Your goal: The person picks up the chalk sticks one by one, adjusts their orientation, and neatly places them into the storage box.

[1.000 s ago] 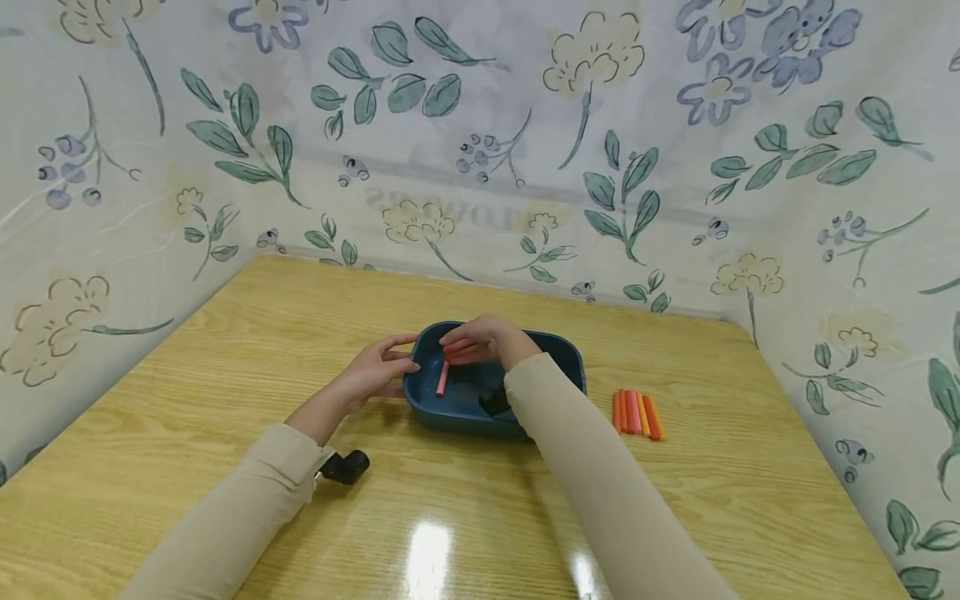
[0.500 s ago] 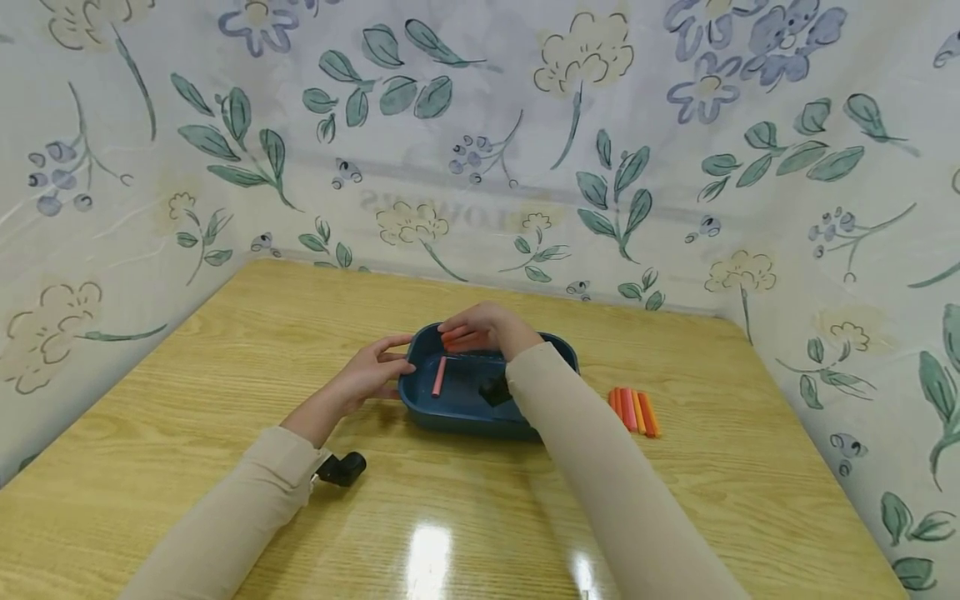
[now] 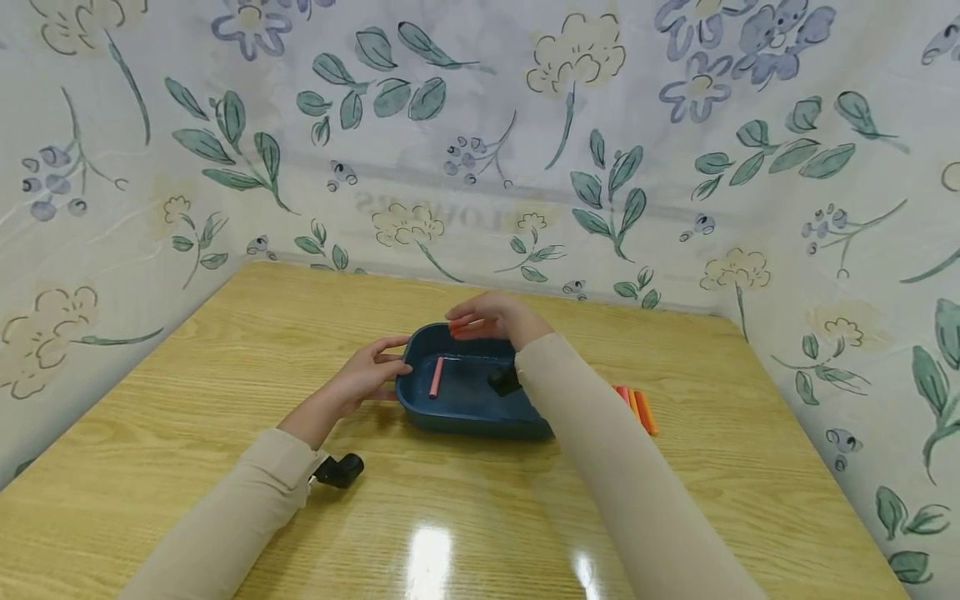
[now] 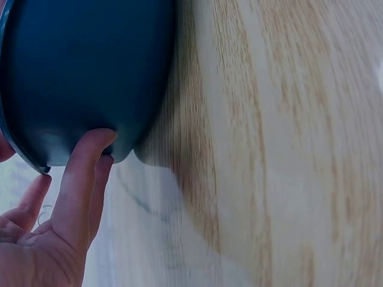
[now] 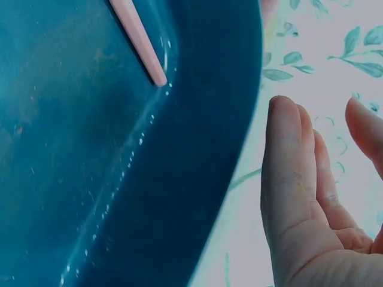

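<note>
A dark blue oblong tub (image 3: 472,425) stands on the table, and a slim pink chalk-like stick (image 3: 437,377) lies inside it near the left end. My left hand (image 3: 366,371) grips the tub's left end, thumb over the rim and fingers against the outer wall; the left wrist view shows those fingers (image 4: 81,179) touching the blue side. Over the far rim hovers my right hand (image 3: 491,318), its fingertips looking reddish in the head view. In the right wrist view this hand (image 5: 317,209) has straight fingers, the thumb apart, and nothing between them.
Several orange, red and pink sticks (image 3: 641,410) lie in a row on the wooden table (image 3: 255,333) right of the tub, partly hidden by the right sleeve (image 3: 615,450). A flower-patterned cloth (image 3: 420,150) hangs behind and at both sides.
My right hand has risen from inside the tub toward and above its far rim. My left hand stays on the tub, and the pink stick remains inside. The camera view has shifted slightly.
</note>
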### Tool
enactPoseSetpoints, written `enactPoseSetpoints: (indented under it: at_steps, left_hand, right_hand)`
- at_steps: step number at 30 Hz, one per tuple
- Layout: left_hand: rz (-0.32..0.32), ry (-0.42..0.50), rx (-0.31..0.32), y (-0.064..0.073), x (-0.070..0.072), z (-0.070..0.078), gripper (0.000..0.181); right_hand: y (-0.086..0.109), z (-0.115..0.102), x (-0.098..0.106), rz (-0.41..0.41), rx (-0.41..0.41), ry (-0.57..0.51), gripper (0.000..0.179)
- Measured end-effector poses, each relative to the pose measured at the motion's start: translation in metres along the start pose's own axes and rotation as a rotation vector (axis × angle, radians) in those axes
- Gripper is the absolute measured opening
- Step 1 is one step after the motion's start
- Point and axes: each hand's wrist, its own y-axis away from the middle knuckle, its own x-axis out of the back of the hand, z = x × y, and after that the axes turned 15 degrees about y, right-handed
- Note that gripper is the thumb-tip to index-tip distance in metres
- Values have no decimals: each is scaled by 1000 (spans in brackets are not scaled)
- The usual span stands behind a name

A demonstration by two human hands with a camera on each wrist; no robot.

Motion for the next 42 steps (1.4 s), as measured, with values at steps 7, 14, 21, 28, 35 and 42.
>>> enactPoseSetpoints:
  at_steps: [7,14,21,28,35,42]
  left_hand:
    - [8,-8,8,-1,-3,0,59]
    - [6,-12,-1,-1,-1,1,59]
    - [-2,-20,-2,2,1,3,60]
    - [-7,-25,-7,1,-1,4,61]
    - [1,-27,9,-3,-3,3,60]
    - [13,-37,12,-4,-4,2,59]
  right_hand:
    - [7,1,14,22,8,-6,32]
    - [10,2,24,66,13,-29,33]
    - [13,7,36,87,27,-10,33]
    - [20,9,51,96,21,-42,36]
    - [26,14,65,104,42,-40,38]
    - [34,20,73,116,55,-17,39]
